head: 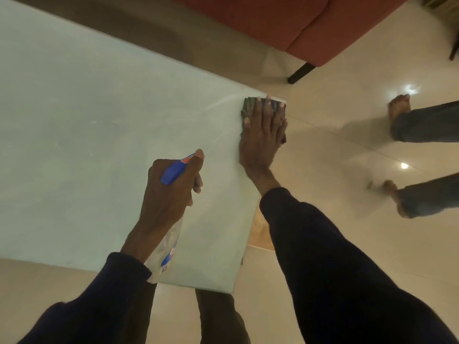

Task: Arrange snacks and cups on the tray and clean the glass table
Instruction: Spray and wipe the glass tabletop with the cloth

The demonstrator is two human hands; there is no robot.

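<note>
At desk's 1 o'clock corner: right grip point(263, 137) lies flat and open, fingers straight and spread, pressing a cloth point(249, 107) onto the glass.
Cloth: dark grey-green, mostly under the palm. It shows past the fingertips and at the little-finger side, and it reaches the desk's right edge.
Left grip point(171, 189): just below centre, at 8 o'clock from the cloth, closed round the neck of a spray bottle point(172, 174). One digit lies along the top toward the nozzle.
Spray bottle: blue trigger head, nozzle aimed toward 1 o'clock at the cloth. Clear body with a blue-and-white label runs under the wrist toward 7 o'clock. Held over the desk's near-right part; cannot tell if it touches the glass.
Desk point(99, 125): pale frosted glass top, fills the frame from 8 to 12 o'clock. Faint wet streak point(223, 100) just left of the cloth.
Sleeves: both dark, cuffs at the wrists.
Sofa point(285, 21): red, at 12 to 1 o'clock beyond the desk, dark leg point(301, 73) on the floor.
Floor point(335, 244): glossy cream tile with lamp glare spots at 2 to 3 o'clock.
Second person: two bare feet point(398, 106) and blue jean legs at 3 o'clock, well apart from the desk, blurred.
</note>
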